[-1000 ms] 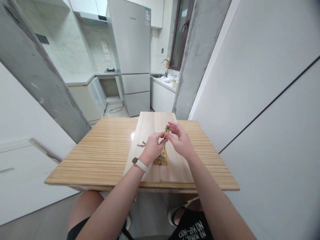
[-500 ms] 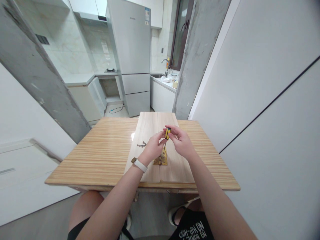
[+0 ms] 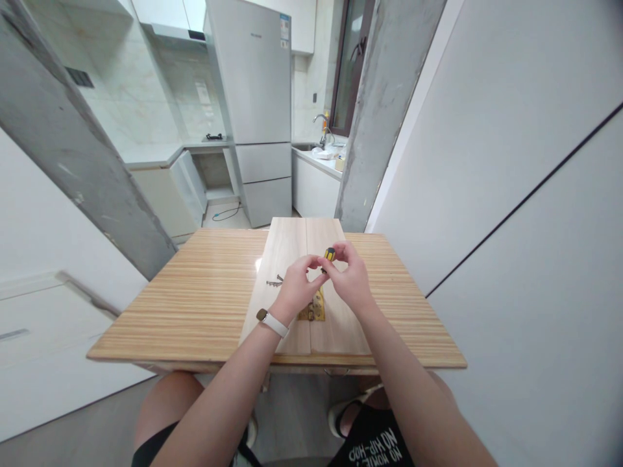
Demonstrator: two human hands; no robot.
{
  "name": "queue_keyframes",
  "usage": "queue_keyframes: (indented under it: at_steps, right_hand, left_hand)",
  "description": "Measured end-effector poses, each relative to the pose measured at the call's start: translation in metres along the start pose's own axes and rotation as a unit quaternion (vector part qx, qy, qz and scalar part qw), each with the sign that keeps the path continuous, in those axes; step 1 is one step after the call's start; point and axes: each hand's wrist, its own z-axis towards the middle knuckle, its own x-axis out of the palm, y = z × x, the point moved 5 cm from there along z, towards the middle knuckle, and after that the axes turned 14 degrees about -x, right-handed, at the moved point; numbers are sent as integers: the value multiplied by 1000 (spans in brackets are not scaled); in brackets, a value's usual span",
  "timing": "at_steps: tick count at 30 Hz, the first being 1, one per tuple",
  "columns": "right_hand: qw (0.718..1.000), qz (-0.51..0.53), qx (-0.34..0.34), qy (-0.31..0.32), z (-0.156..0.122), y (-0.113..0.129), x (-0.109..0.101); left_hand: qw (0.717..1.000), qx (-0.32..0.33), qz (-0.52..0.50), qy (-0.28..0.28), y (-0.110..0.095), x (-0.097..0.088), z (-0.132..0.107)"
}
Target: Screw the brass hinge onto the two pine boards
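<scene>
A small yellow-and-black screwdriver (image 3: 329, 253) stands nearly upright above a brass hinge (image 3: 315, 310), which lies across the seam of two pale wooden boards (image 3: 287, 250). My right hand (image 3: 348, 275) pinches the screwdriver's handle at the top. My left hand (image 3: 296, 285), with a white wristband, is closed just left of the shaft; its fingertips meet the tool low down, and what they grip is hidden. Several loose screws (image 3: 275, 281) lie on the left board.
The boards rest on a striped wooden table (image 3: 195, 305) that butts against a white wall on the right. Beyond it are a grey concrete pillar (image 3: 384, 110), a fridge (image 3: 256, 110) and a kitchen counter with a sink. My knees show below the table's near edge.
The screwdriver's top has tipped slightly to the right and my right fingers have shifted round its handle. My left hand stays by the shaft. The hinge and screws have not moved.
</scene>
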Motion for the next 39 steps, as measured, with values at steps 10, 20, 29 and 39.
queue_keyframes:
  at_steps: [10,20,29,39]
  right_hand:
    - [1000,-7,2,7,1,5,5]
    - [980,158,17,117,3,-1,-1]
    - [974,190,34,116,-1,-5,6]
    - [998,58,2,27,-3,-5,1]
  left_hand:
    - [999,-3,24,-37,2,4,1]
    - [998,3,-9,57,-2,3,4]
    - [993,-8,-60,99,0,5,5]
    - [999,-28,-16,24,5,-3,-1]
